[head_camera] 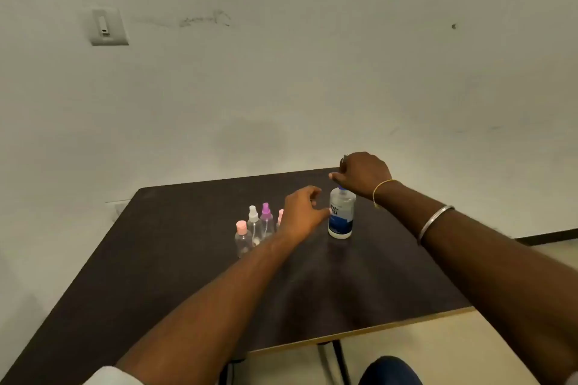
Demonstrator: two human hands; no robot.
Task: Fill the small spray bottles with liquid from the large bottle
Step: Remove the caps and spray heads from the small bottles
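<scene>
Lettering "re-" above "nu" on the large bottle point(343, 204); remainder illegible

Saw only the pink top of a fourth spray bottle point(280, 215), the rest hidden behind the left hand point(301, 212). Could not tell whether the right hand point(364, 173) gripped the large bottle point(341, 216), cap covered but for a blue sliver. Label point(339, 222) too small to read. Lost the bench point(156, 259) past the lower left edge.

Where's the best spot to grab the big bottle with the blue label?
Probably round its middle, at the label, coming from the side. The large bottle stands upright and its body is round, so fingers can wrap it there. The left hand is beside it on its left; the narrow cap sits just below the right hand.
</scene>
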